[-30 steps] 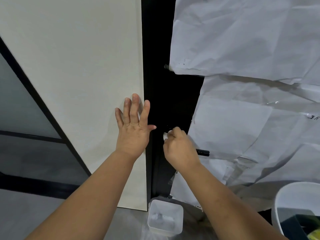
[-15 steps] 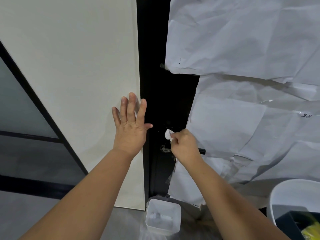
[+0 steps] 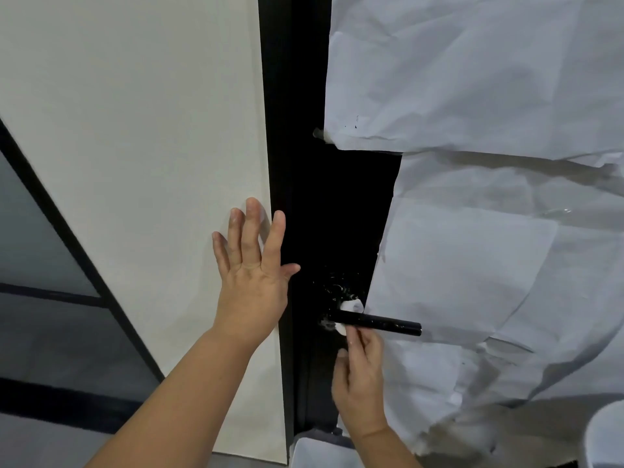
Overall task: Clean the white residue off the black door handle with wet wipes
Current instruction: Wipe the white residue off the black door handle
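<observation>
The black door handle (image 3: 381, 323) juts out to the right from a black door (image 3: 324, 214), with white specks along the lever and on the door just above it. A white wet wipe (image 3: 351, 307) is wrapped round the lever's inner end, showing above and below it. My right hand (image 3: 359, 383) reaches up from below the handle and pinches the wipe's lower part. My left hand (image 3: 251, 271) lies flat with spread fingers on the cream wall panel (image 3: 135, 146), thumb at the door's edge.
Crumpled white paper sheets (image 3: 489, 231) cover the door's right side. A white plastic container (image 3: 320, 454) stands on the floor below the handle. A white bin rim (image 3: 607, 434) shows at the bottom right. Dark glass panels (image 3: 40, 248) lie at the left.
My right hand has dropped from on top of the handle to beneath it, uncovering the lever, with the wipe now wrapped round its inner end. The left hand stays on the wall.
</observation>
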A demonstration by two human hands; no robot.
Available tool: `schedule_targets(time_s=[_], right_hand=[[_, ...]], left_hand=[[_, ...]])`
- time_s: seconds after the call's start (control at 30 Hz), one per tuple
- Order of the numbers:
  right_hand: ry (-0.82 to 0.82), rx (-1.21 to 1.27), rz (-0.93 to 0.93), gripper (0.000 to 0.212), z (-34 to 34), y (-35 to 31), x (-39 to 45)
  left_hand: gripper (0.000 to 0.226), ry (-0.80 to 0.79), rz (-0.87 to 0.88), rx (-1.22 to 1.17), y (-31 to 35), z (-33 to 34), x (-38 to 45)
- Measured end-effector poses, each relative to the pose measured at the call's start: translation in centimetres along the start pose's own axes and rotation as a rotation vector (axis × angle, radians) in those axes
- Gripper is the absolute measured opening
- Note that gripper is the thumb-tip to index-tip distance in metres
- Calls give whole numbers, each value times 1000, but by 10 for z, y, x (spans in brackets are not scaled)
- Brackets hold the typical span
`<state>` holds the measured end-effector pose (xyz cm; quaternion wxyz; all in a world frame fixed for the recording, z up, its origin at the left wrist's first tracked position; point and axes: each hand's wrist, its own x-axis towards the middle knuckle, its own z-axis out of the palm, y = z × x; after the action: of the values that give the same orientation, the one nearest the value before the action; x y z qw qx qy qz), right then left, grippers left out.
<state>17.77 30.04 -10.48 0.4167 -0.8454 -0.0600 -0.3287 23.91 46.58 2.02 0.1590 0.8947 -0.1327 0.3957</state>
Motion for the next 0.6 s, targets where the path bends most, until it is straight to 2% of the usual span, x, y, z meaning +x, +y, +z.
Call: schedule_targets(time_s=[0.1, 0.17, 0.23, 0.33, 0.37, 0.43, 0.5, 0.53, 0.6], right_hand=[[48, -57, -169, 56, 26, 13, 19], [121, -118, -215, 54, 45, 23, 31], [176, -144, -202, 58, 59, 33, 38], [198, -187, -122, 78, 63, 38, 44], [236, -175, -131, 76, 62, 38, 45], [343, -155, -184, 57, 63, 35, 47], [378, -145, -211, 46, 64, 25, 47], [403, -138, -196, 46, 67, 24, 47], [458, 10, -34, 43, 70, 21, 45]], left_hand=[[90, 23, 2, 0, -1, 4, 1], [87, 27, 1, 1, -2, 5, 2], [85, 29, -3, -4, -2, 7, 1], [85, 26, 1, -19, -3, 8, 0], [85, 23, 2, -24, -3, 8, 0], [85, 15, -2, -26, -3, 9, 1], [85, 15, -4, -25, -4, 8, 1], [84, 16, -6, -27, -4, 8, 1], [83, 14, -8, -29, -4, 8, 0]])
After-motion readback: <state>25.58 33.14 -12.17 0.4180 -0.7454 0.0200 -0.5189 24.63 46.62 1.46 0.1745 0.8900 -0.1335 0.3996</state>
